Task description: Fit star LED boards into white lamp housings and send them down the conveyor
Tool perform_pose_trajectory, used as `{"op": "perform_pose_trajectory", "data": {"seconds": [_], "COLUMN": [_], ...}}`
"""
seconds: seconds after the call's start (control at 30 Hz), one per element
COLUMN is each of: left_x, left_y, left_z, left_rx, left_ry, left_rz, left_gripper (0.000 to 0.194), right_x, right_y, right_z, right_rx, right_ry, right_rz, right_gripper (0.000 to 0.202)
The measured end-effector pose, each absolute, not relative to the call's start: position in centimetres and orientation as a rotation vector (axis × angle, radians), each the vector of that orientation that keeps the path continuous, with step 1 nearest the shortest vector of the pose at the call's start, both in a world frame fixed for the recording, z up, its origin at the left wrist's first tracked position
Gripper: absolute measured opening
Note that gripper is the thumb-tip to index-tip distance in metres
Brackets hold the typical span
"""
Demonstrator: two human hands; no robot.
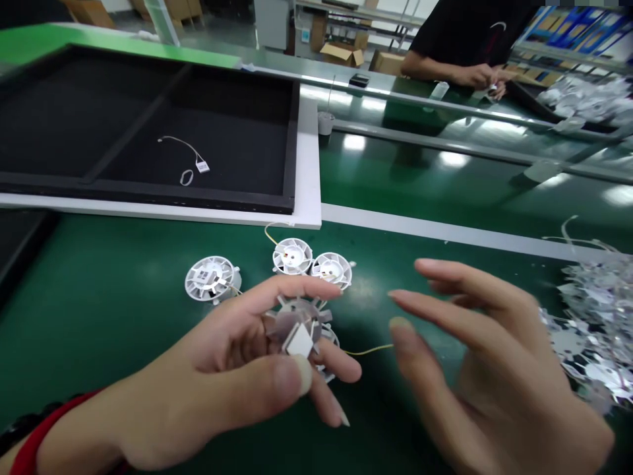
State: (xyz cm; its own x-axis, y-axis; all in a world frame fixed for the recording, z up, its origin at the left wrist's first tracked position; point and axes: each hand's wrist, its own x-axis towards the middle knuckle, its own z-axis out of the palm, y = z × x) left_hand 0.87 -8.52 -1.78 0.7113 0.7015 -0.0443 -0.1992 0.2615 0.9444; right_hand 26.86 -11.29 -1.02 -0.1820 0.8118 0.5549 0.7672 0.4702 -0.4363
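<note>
Between its thumb and fingers my left hand (247, 369) holds a translucent fan wheel (297, 315) with a small white square piece (299, 342) on it. Partly hidden behind those fingers is another white round part (328, 338). My right hand (484, 349) is apart on the right, its fingers spread and holding nothing; a thin yellow wire (368, 350) ends near its thumb. Beyond my left hand, two white round housings (292, 256) (332, 270) sit side by side on the green table, and a third white round unit (212, 278) lies to their left.
A black tray (237, 132) at the back left holds a wired white tag (202, 166) and a small loop (186, 177). Clear plastic parts (601, 323) are piled at the right. Across the table, a person's hands (482, 78) handle a small item.
</note>
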Motion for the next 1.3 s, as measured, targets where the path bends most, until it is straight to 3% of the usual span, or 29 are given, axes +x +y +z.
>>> {"op": "perform_pose_trajectory", "data": {"seconds": [0.17, 0.43, 0.63, 0.8, 1.13, 1.3], "left_x": [1.5, 1.2, 1.6, 1.4, 0.9, 1.1], "left_y": [-9.4, -9.7, -9.1, -9.7, -9.2, -9.2], "left_z": [-2.2, -2.4, -2.2, -2.3, -0.9, -1.3], "left_rx": [1.098, 1.01, 1.044, 1.093, 1.408, 1.648], "left_ry": [0.439, 0.35, 0.357, 0.392, 0.511, 0.661], "left_rz": [0.666, 0.593, 0.606, 0.568, 0.606, 0.721], "left_gripper": [0.045, 0.045, 0.047, 0.059, 0.069, 0.07], "right_x": [25.7, 25.3, 25.0, 24.7, 24.8, 25.2], "right_y": [-11.1, -11.2, -11.3, -11.3, -10.7, -10.7], "right_z": [-1.8, -1.7, -2.0, -2.0, -0.5, -0.4], "right_rx": [-1.117, -1.081, -1.014, -1.015, -0.81, -0.835], "right_ry": [-2.168, -2.049, -2.076, -2.139, -2.031, -1.998], "right_rz": [-0.105, 0.407, 0.359, 0.302, 0.767, 0.56], "right_gripper": [0.032, 0.033, 0.044, 0.033, 0.02, 0.016]}}
